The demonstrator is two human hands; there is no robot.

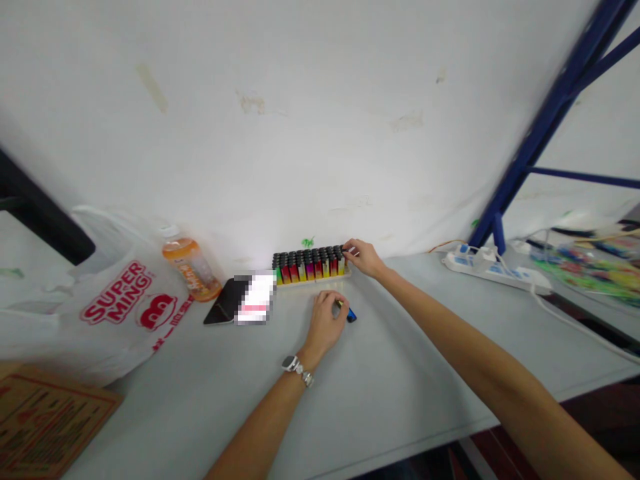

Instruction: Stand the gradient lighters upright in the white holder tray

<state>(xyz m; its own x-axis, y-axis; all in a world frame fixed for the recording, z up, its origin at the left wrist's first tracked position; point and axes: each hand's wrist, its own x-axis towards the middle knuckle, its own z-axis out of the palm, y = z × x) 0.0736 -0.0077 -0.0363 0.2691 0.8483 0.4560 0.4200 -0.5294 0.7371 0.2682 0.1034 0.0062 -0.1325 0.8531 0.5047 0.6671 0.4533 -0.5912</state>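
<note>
A white tray (315,282) against the wall holds rows of upright lighters (309,267) in several colours with black tops. My right hand (363,257) is at the tray's right end, its fingertips closed on the top of a lighter there. In front of the tray, my left hand (329,320), with a watch and bracelet on the wrist, has its fingers curled round a blue lighter (352,315). The blue end sticks out to the right, just above the table.
Left of the tray lie a dark tablet or phone (225,303), an orange drink bottle (193,267), a white plastic bag (115,300) and a cardboard box (50,423). On the right are a power strip (500,270), a blue metal frame (523,153) and colourful packaging (590,270).
</note>
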